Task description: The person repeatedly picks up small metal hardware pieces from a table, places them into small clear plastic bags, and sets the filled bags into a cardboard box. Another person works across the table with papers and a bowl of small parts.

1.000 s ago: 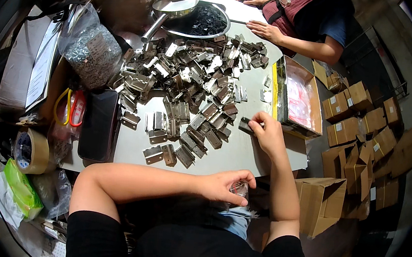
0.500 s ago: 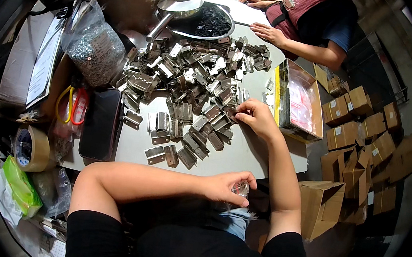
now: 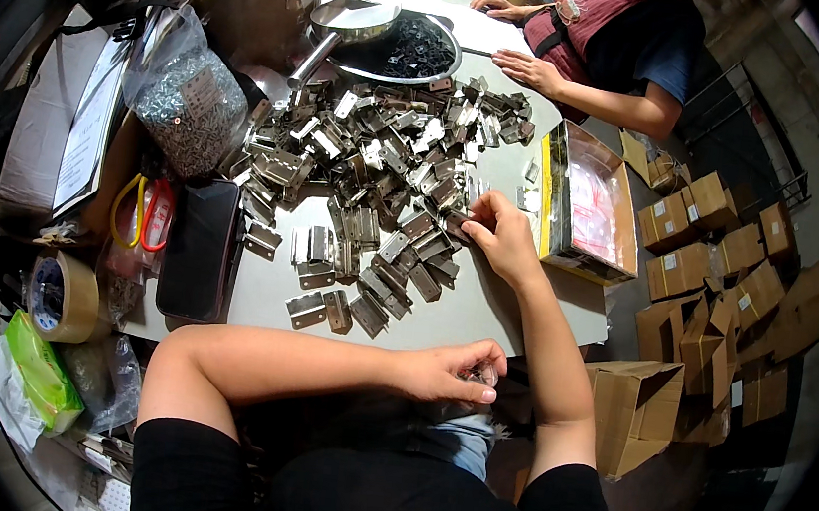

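Note:
A heap of small silvery folded metal hinges spreads over the white table. At the heap's right edge, my right hand closes thumb and fingertips on one metal hinge, mostly hidden by the fingers. My left hand is held in front of my body, just off the table's near edge. Its fingers curl round a clear plastic bag, of which only a crinkled part shows; what lies in it I cannot make out.
A steel scoop rests on a bowl of black parts. On the left are a bag of screws, a dark phone and scissors. An open carton stands right; across the table, another person's hand lies flat.
My right hand stays at the heap's edge, its fingers shifted slightly upward. The left hand turns a little over the plastic bag. The whole view has shifted slightly.

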`<state>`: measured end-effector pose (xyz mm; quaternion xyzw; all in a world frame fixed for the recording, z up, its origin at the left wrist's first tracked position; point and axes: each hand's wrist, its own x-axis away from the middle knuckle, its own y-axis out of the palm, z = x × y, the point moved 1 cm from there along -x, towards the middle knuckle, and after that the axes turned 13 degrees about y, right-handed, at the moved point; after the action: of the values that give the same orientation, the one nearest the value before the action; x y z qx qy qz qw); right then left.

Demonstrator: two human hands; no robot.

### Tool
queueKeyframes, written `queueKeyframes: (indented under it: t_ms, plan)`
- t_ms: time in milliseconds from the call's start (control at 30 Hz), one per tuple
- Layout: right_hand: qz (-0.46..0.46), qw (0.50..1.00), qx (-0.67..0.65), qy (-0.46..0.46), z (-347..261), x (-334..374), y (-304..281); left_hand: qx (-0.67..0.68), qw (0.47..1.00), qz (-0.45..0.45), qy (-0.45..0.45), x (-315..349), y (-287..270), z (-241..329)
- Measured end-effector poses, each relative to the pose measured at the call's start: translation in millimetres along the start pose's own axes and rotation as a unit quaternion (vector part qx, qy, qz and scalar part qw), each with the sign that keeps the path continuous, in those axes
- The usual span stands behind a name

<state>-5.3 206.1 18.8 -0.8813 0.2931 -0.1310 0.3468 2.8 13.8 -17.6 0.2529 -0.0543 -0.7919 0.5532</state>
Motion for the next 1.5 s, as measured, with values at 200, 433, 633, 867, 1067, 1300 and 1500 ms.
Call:
queueKeyframes:
  t_ms: [200,433,633,867,1067,1300,1500]
  plan:
    - [0.026,0.988,0.148,-0.023,10,38,-20,0.070,0.990,0.027,-0.118,4,5,-1]
    - [-0.103,0.974,-0.141,0.145,-8,130,-61,0.133,0.976,0.059,-0.161,8,6,-2]
    - [-0.093,0.988,0.100,-0.073,-37,174,-57,0.144,0.971,0.099,-0.165,6,7,5]
    - [-0.083,0.992,0.088,-0.046,-35,174,-55,0.107,0.977,0.083,-0.166,6,9,2]
    - [-0.176,0.982,0.031,-0.063,-36,175,-60,0.093,0.979,0.061,-0.172,7,7,3]
    - [-0.161,0.986,0.004,-0.037,-44,169,-53,0.024,0.995,0.025,-0.093,4,5,-2]
    - [-0.136,0.981,0.033,-0.132,-40,169,-62,0.175,0.981,0.062,-0.049,-1,8,26]
